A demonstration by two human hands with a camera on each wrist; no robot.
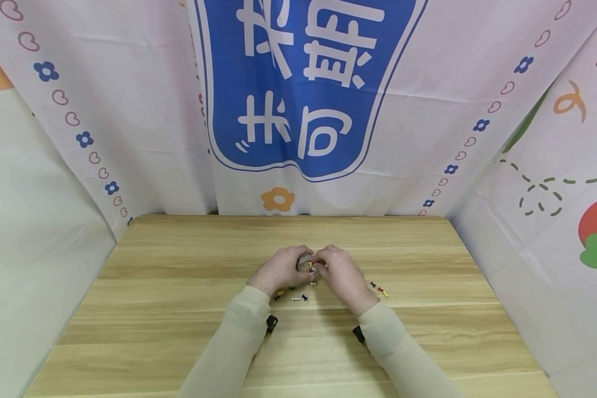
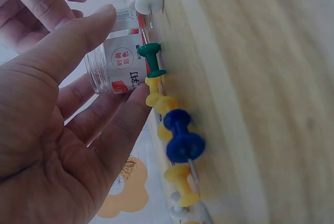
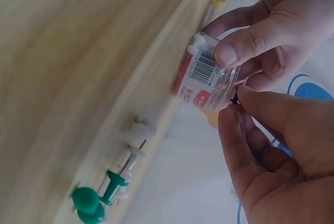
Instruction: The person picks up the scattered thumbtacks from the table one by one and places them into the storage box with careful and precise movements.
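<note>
My left hand [image 1: 282, 269] grips a small clear plastic jar [image 2: 124, 59] with a printed paper label, thumb on one side and fingers on the other. The jar stands on the wooden table, a barcode [image 3: 203, 68] showing on its side in the right wrist view. At its mouth, my right hand [image 1: 344, 276] pinches a dark blue push pin [image 3: 235, 96] between thumb and forefinger. Around the jar's base lie loose push pins, among them a green one [image 2: 150, 59], a blue one [image 2: 182, 138] and a white one [image 2: 148, 2].
More push pins [image 1: 380, 289] lie on the table [image 1: 189, 331] beside my right wrist. A white pin [image 1: 296, 299] and a blue pin [image 1: 305, 297] rest in front of the jar. Behind the table's far edge hangs a printed white cloth [image 1: 169, 138], with similar cloth at both sides.
</note>
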